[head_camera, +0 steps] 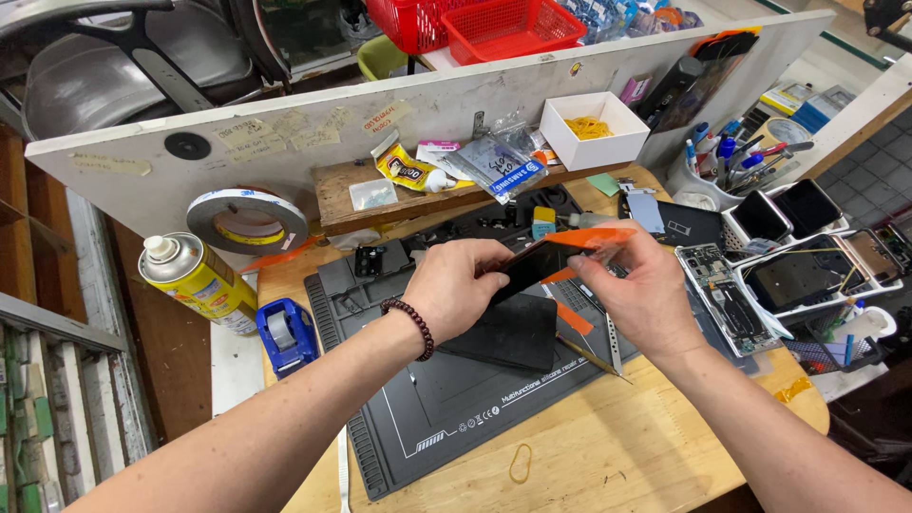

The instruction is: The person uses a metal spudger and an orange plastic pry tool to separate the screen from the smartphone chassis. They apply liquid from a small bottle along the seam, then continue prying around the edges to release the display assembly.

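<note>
Head view: left hand (456, 290) grips dark phone (532, 266); right hand (646, 290) pinches orange film (594, 237) at its 1 o'clock corner. Peeling step, judged; next calls for steady pull over worktop (617, 446).

wooden bench (608, 456); white partition board (313, 133)

My left hand (456, 285) wears a dark brown beaded bracelet (410, 326). The phone (532, 266) I hold is black, with a bright orange film (594, 237). The repair mat (446, 399) is dark grey with white lines on the pale wood bench (608, 446). The spray can (198, 280) is yellow, the tape dispenser (285, 334) blue, the baskets (508, 28) red.
</note>
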Tool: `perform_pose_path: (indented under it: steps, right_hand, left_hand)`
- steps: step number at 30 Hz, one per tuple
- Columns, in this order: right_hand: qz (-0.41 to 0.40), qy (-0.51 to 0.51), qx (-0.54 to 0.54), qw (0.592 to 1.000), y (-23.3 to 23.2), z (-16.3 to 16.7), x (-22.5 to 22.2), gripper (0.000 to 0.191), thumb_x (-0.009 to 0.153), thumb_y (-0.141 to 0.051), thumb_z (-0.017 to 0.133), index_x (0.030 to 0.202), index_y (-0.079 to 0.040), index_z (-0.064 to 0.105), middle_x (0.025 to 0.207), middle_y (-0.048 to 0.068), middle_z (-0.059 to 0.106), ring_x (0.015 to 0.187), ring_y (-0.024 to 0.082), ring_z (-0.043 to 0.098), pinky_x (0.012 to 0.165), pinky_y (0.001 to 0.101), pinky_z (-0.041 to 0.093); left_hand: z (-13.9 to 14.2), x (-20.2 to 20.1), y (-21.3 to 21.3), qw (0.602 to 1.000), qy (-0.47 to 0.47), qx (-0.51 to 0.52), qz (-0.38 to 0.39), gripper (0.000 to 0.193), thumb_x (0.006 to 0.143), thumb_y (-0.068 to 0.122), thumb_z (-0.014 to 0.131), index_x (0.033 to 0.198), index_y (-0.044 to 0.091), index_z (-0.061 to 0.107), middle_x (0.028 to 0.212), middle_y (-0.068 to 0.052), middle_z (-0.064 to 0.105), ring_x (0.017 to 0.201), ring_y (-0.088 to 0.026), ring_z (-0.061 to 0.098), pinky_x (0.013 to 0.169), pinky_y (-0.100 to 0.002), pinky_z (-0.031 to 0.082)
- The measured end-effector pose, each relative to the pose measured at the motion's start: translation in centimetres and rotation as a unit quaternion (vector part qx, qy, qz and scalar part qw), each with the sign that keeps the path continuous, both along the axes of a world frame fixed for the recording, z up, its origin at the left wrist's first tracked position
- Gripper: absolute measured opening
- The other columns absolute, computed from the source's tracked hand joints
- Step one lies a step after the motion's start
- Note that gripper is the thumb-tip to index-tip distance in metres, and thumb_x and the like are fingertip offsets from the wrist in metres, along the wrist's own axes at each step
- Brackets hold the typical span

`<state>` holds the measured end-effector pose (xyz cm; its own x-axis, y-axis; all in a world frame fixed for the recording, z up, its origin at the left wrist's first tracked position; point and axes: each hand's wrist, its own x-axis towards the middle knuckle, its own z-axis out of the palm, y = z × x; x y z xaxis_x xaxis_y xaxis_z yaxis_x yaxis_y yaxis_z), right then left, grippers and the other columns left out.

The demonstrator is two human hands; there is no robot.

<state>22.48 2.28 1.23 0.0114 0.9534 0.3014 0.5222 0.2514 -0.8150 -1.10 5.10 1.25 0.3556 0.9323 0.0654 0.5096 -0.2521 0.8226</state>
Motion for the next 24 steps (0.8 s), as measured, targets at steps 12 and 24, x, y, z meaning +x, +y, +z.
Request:
perform_pose_path:
  steps: [12, 24]
  right_hand:
    - [0.053, -0.047, 0.043, 0.997, 1.4, 0.8, 0.9, 0.016, 0.088, -0.004, 0.078, 0.1, -0.004, 0.068, 0.103, 0.003, 0.064, 0.096, 0.011, 0.066, 0.088, 0.0254, 0.054]
    - [0.141, -0.125, -0.082, 0.979, 1.7, 4.2, 1.8, 0.018, 0.081, -0.004, 0.078, 0.099, -0.01, 0.077, 0.112, -0.002, 0.068, 0.102, 0.01, 0.065, 0.085, 0.0237, 0.052]
  left_hand:
    - [-2.0, -1.5, 1.3, 0.987, -0.114, -0.101, -0.042, 0.029, 0.095, 0.03, 0.067, 0.11, 0.006, 0.075, 0.09, -0.002, 0.076, 0.079, -0.007, 0.066, 0.071, -0.028, 0.057]
    - [-2.4, -1.9, 0.2, 0.991, -0.085, -0.09, -0.046, 0.031, 0.094, 0.035, 0.068, 0.102, 0.006, 0.075, 0.088, -0.002, 0.075, 0.081, -0.011, 0.068, 0.074, -0.029, 0.056]
